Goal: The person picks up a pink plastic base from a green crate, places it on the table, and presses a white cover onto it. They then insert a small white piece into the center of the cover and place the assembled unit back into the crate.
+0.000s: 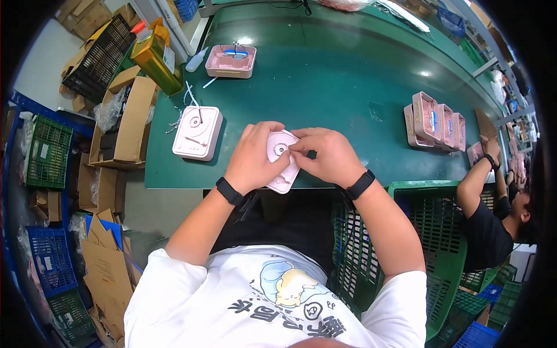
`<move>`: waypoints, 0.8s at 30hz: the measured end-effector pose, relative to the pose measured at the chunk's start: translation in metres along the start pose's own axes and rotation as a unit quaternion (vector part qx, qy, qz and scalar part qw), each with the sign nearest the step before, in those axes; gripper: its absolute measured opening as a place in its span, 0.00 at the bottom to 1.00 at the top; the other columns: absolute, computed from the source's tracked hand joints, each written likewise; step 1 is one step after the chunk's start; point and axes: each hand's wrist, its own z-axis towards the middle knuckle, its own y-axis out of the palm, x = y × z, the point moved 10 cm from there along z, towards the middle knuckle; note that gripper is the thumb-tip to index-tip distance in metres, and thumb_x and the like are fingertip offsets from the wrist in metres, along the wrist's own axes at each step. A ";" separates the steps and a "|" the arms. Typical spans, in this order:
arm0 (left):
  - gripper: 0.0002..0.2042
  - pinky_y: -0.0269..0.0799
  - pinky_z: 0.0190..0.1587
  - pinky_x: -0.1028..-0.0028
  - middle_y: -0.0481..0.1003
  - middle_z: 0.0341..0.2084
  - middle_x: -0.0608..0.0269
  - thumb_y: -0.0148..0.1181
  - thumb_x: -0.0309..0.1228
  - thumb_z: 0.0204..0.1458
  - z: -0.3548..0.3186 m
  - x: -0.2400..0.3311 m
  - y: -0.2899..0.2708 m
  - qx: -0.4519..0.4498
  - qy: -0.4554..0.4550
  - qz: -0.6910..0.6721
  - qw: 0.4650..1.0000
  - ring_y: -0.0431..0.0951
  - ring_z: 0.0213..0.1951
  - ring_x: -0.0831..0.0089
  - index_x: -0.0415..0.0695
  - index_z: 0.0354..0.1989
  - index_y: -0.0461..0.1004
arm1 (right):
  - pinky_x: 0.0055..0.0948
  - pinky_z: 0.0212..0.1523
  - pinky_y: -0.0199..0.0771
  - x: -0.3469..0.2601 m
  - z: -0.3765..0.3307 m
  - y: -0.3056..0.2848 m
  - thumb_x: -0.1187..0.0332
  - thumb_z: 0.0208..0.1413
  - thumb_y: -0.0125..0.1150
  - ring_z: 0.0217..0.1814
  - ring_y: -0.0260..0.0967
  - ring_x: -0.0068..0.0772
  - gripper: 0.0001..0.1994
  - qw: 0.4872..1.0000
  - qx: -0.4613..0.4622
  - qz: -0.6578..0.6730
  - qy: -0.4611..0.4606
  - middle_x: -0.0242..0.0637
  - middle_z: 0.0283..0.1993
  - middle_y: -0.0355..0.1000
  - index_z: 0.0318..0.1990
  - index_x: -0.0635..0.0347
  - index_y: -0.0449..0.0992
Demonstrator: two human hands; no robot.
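At the near edge of the green table I hold a pale pink panel shaped like a small record-player top (281, 184), with a round dial and a ring at its middle. My left hand (253, 153) is closed on its left side, the thumb lying over its face. Thumb and forefinger of my right hand (331, 155) pinch together at the right of the ring; whether something small sits between them is hidden. Left of my hands stands a complete-looking pink record-player box (198, 133), a thin white stick (192, 94) rising from its dial.
A pink open case (231, 62) with wires and a blue part lies farther back, beside a small squeeze bottle (196, 60). Several pink cases (432, 122) stand at the right. A yellow-green oil can (156, 61) is at the left corner. A green crate (432, 232) adjoins my right; a co-worker (493, 214) sits beyond.
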 end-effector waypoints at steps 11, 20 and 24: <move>0.36 0.73 0.68 0.55 0.77 0.63 0.42 0.75 0.36 0.52 -0.022 0.027 -0.009 0.006 0.014 0.041 0.999 0.74 0.67 0.46 0.40 0.71 0.70 | 0.35 0.47 0.87 0.010 0.003 0.006 0.66 0.55 0.77 0.50 0.86 0.43 0.11 0.992 -0.040 0.097 0.072 0.44 0.56 0.85 0.44 0.58 0.90; 0.35 0.70 0.74 0.54 0.76 0.68 0.44 0.59 0.50 0.68 -0.033 -0.014 -0.025 -0.074 -0.107 -0.432 0.892 0.76 0.70 0.52 0.38 0.76 0.67 | 0.44 0.59 0.82 -0.077 0.006 -0.036 0.63 0.50 0.82 0.61 0.78 0.50 0.28 0.980 0.103 -0.020 -0.167 0.46 0.67 0.76 0.61 0.49 0.83; 0.37 0.72 0.74 0.53 0.77 0.68 0.49 0.38 0.59 0.76 -0.046 -0.036 0.003 -0.051 -0.219 -0.605 0.764 0.79 0.68 0.56 0.38 0.76 0.66 | 0.48 0.64 0.78 -0.096 -0.007 -0.024 0.60 0.46 0.85 0.64 0.74 0.56 0.35 0.959 0.074 -0.157 -0.223 0.47 0.66 0.74 0.64 0.47 0.79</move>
